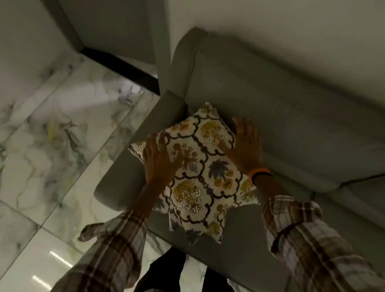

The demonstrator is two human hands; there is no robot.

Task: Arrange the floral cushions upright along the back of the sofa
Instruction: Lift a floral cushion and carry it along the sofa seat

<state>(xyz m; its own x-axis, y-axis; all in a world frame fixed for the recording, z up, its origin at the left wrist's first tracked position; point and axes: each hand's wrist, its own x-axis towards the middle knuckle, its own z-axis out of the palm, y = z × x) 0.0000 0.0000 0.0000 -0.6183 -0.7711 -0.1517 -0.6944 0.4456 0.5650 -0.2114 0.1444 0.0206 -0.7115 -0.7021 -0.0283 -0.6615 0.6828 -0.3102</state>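
Dim room, low light. Grey-green sofa (284, 122) is sitting flush against a plain pale wall (294, 25); its left armrest (135, 159) is sticking out toward the floor. Glossy white marble floor tiles (31, 152) with grey veining are catching bright glare spots near the bottom left. A dark skirting strip (118, 69) is running along the base of the far wall, meeting another pale wall (16, 8) in the corner.

Dim, soft view (wide-angle bending at edges); glare streaks on floor (56, 257).
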